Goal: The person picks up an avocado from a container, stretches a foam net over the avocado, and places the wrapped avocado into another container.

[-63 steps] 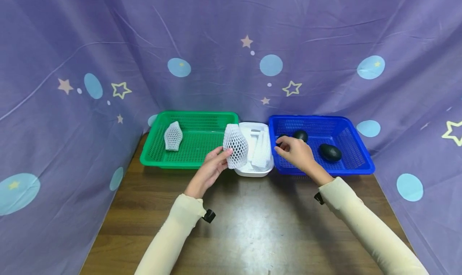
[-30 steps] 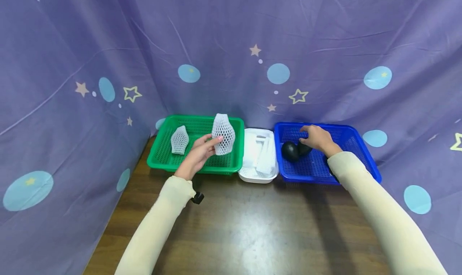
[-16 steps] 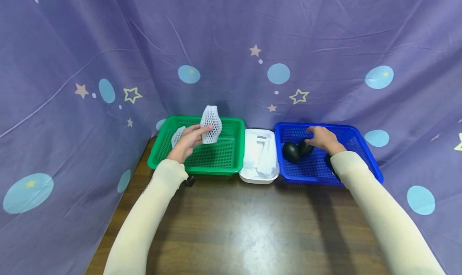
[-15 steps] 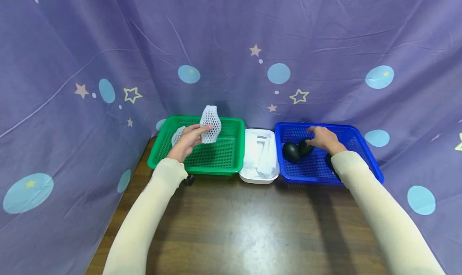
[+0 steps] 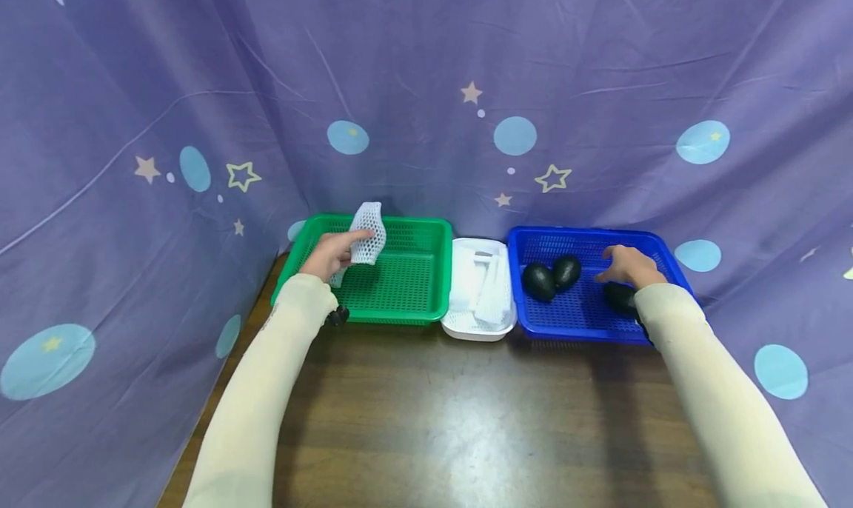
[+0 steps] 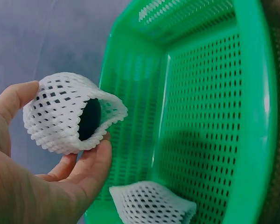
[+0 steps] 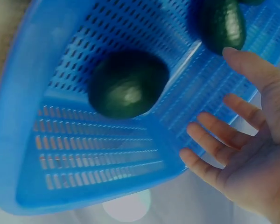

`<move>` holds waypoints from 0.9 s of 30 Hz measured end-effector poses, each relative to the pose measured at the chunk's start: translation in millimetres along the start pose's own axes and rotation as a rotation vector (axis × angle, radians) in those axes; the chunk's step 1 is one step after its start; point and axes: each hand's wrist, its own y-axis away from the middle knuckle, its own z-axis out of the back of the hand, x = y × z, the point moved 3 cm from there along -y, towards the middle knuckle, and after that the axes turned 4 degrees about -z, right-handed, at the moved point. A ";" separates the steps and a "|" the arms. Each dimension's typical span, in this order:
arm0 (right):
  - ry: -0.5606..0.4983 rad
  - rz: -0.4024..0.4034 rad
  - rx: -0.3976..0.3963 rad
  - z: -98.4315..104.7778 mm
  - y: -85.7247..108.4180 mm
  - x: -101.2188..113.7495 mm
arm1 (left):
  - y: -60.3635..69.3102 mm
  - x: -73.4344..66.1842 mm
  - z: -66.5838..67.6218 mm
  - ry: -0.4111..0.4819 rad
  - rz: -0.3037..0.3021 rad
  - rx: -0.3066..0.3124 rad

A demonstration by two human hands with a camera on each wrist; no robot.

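Observation:
My left hand holds an avocado in a white foam net above the green basket. The left wrist view shows thumb and fingers around the net, with the dark fruit visible through its open end. Another white foam net lies in that basket, partly hidden by the hand in the head view. My right hand hovers over the blue basket, fingers spread and holding nothing. Nearest to it is one dark avocado. Two more avocados lie side by side farther left.
Between the two coloured baskets stands a small white basket with flattened white foam nets inside. All three baskets are on a brown wooden table. A purple patterned curtain rises behind and at the sides.
My left hand has carried the netted avocado leftward, from beside the white basket to over the green one. My right hand has moved right, away from the paired avocados.

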 end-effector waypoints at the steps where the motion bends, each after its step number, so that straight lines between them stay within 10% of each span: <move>1: -0.001 -0.009 0.004 0.0 0.5 -3.5 | -1.4 0.0 2.4 -0.004 0.008 -0.004; 27: -0.086 -0.049 0.083 -22.0 6.6 -43.9 | -38.9 25.8 11.9 -0.093 0.056 -0.191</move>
